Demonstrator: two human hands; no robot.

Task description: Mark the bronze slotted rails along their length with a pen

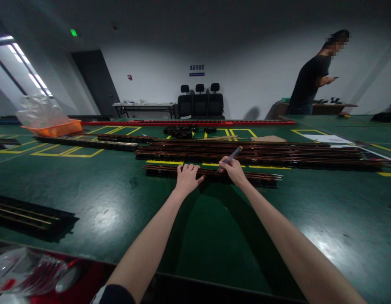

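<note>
A long black rail with copper-coloured strips (163, 170) lies crosswise on the green table (119, 190) in front of me. My left hand (188, 179) rests on this rail, fingers spread over its top and thumb pointing right. In my right hand (233, 171) is a marker pen (235, 154), gripped between thumb and fingers. The pen slants, its back end up and to the right and its tip down at the rail. I cannot tell whether the tip touches it. Just behind lies a bundle of similar long rails (261, 154).
Another rail (30, 215) lies at the near left, above plastic-wrapped items (27, 270). An orange basket (52, 128) holding clear plastic stands far left. Black parts (179, 131), cardboard (268, 139) and paper (330, 139) lie behind the bundle. A person (312, 80) stands at the back right.
</note>
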